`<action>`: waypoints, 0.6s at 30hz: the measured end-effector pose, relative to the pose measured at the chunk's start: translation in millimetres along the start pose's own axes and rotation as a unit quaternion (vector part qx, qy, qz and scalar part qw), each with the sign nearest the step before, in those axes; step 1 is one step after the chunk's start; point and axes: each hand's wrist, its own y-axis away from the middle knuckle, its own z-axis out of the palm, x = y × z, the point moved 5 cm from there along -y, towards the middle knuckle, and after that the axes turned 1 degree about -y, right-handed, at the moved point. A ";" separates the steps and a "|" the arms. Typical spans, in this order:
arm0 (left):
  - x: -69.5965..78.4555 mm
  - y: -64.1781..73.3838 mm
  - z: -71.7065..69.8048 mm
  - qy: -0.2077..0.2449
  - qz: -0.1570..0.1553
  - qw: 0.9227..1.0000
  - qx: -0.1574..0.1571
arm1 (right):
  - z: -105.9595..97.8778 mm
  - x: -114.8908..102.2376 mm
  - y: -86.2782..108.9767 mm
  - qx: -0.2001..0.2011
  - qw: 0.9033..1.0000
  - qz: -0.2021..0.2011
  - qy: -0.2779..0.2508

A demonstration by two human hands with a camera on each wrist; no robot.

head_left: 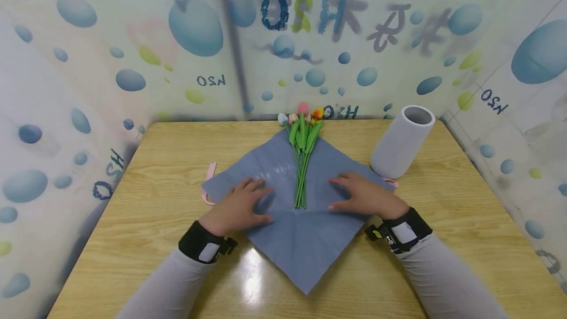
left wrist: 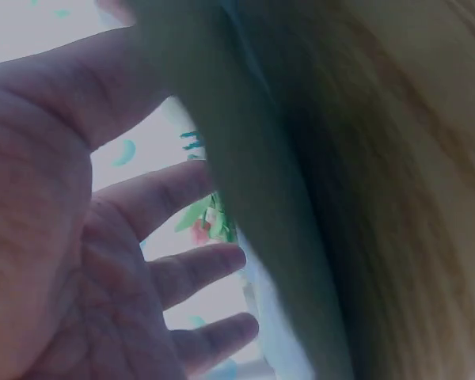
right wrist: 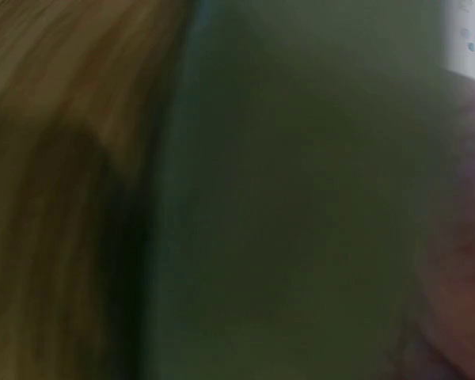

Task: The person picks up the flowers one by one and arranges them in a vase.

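A square of grey-blue wrapping paper (head_left: pixel 297 252) lies cornerwise on the wooden table, one corner pointing toward me. A small bunch of tulips (head_left: pixel 302 139) rests on its far half, with green stems toward me and pink, white and orange heads past the far corner. My left hand (head_left: pixel 239 208) is over the paper's left part, fingers spread. On the other side, my right hand (head_left: pixel 367 197) is over the paper with its fingers extended. Both hands are apart from the stems and grip nothing. The left wrist view shows the left fingers (left wrist: pixel 194 273) loosely straight beside the paper's edge.
A white vase (head_left: pixel 402 144) stands at the right, close to the paper's right corner. A pink ribbon (head_left: pixel 211 171) shows by the left corner, and a bit of pink ribbon (head_left: pixel 393 182) by the right. A patterned curtain (head_left: pixel 283 73) hangs behind the table (head_left: pixel 168 161).
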 end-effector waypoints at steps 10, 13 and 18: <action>-7.0 -1.0 11.7 -0.012 -0.064 0.997 -0.038 | 11.9 3.0 1.4 -0.038 0.995 0.076 0.047; -7.0 -1.4 12.4 -0.014 -0.065 0.997 -0.038 | 12.8 2.5 0.9 -0.041 0.994 0.080 0.056; -5.5 -2.3 9.9 -0.011 -0.070 0.997 -0.040 | 13.4 4.6 -1.2 -0.044 0.994 0.085 0.059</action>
